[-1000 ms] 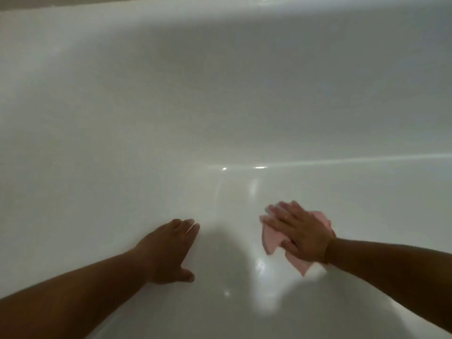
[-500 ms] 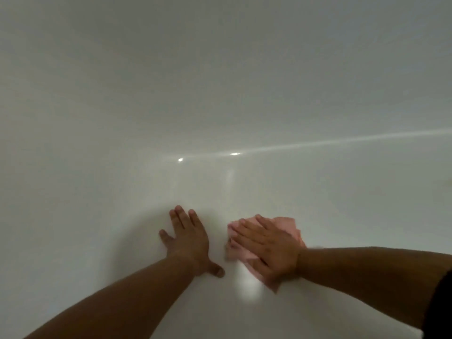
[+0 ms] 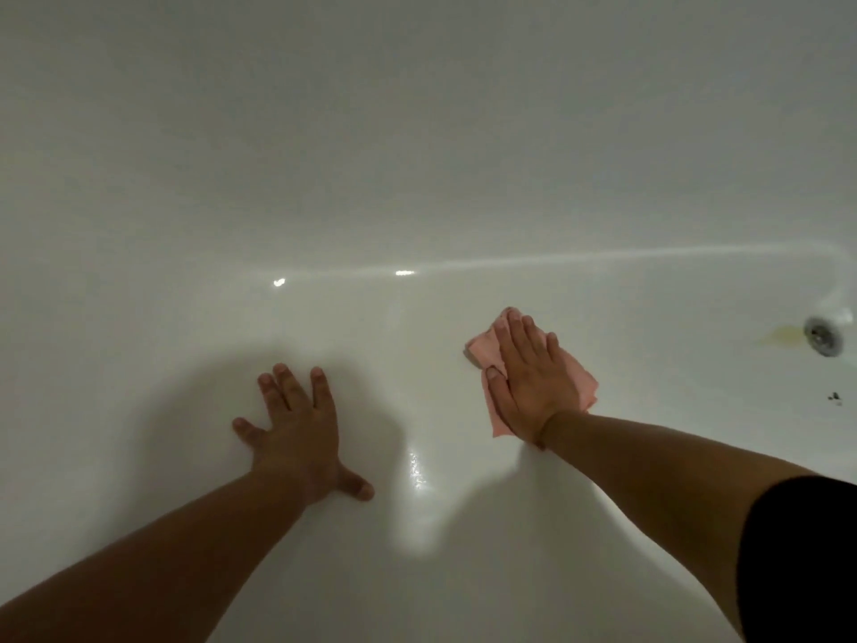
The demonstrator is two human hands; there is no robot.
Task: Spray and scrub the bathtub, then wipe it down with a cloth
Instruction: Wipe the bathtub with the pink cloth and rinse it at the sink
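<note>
Bathtub (image 3: 417, 178) floor bears pink cloth (image 3: 483, 348) pressed under flat-fingered right grip (image 3: 533, 382), left grip (image 3: 297, 433) splayed flat nearby

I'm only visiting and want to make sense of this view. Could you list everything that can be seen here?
bathtub: one, white, fills the whole view
cloth: one, pink, on the tub floor right of centre, under the right hand
drain: one, metal, at the far right edge of the tub floor
stain: one, yellowish, just left of the drain
specks: a few, dark, on the tub floor, below the drain in the picture
sleeve: one, black, on the right arm, lower right
left hand: one, flat on the bare tub floor, fingers spread, holds nothing
right hand: one, flat, straight fingers pressing on the cloth
</note>
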